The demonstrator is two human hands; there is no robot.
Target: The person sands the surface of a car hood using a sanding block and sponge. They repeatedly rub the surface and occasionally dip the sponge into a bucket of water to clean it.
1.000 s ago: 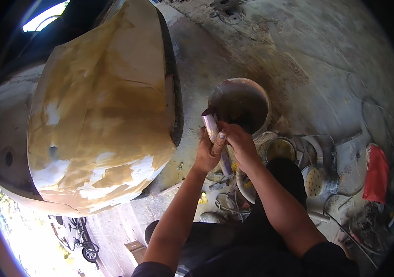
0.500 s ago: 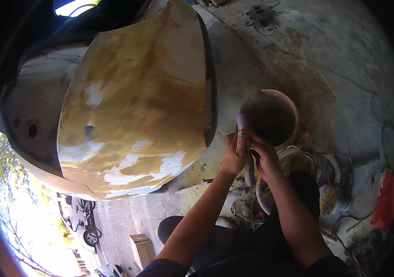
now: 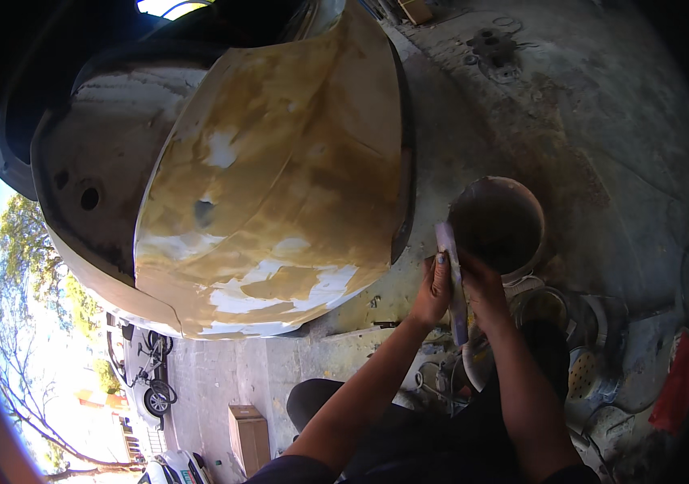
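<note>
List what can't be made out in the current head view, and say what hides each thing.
All in the head view:
- Right hand: its fingers are lost in shadow and partly behind the purple bar, so its grip is unclear.
- Purple bar: its far side faces away from the camera.
- Bucket: too dark inside to tell its contents.
- Patchy tan-and-white car panel: cut off by the upper edge.

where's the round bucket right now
In the head view, the bucket is right of centre, to the right of the patchy tan-and-white panel and just beyond the person's right hand.
</note>
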